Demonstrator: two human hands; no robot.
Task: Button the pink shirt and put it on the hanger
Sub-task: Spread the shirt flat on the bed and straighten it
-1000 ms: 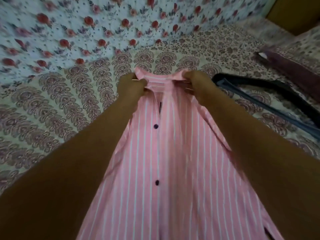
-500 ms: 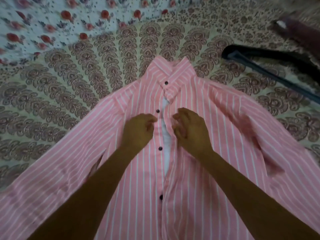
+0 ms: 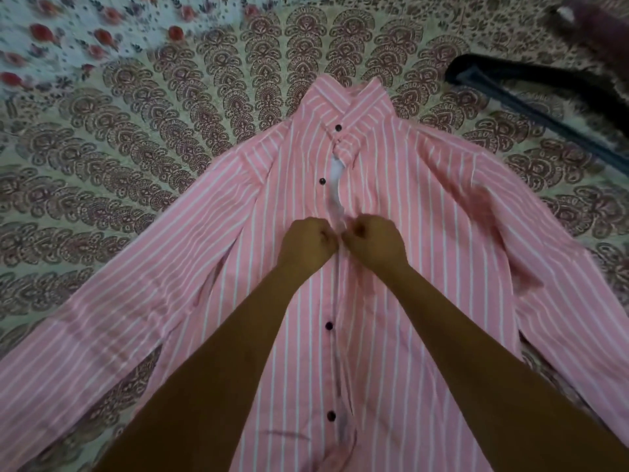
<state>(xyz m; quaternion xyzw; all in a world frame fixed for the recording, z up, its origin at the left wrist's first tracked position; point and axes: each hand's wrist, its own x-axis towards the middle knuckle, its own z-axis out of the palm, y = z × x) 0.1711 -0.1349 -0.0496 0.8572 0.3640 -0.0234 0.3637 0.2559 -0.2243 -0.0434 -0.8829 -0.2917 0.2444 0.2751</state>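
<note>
A floral sheet (image 3: 68, 35) is seen at the upper left, bordered by the paisley bedspread (image 3: 136, 137) on which everything is laid. The pink striped shirt (image 3: 425, 267) is spread front-up across the middle of the bedspread, with its collar pointed away from the person and its sleeves fanned out to either side. Four dark buttons are visible down the front; the collar button (image 3: 338, 127) is the farthest. Below the collar the front is parted, and a strip of white inner fabric (image 3: 335, 175) is exposed. At mid-chest the left front edge is pinched by the left hand (image 3: 306, 241), whose fingers are curled tightly. Just beside it, and touching it, the right front edge is pinched in the same way by the right hand (image 3: 376, 241). Whether a button is held between the fingertips cannot be told. A dark hanger (image 3: 531, 76) is laid on the bedspread at the upper right, apart from the shirt. A blurred maroon item (image 3: 595, 25) is seen in the far corner.
</note>
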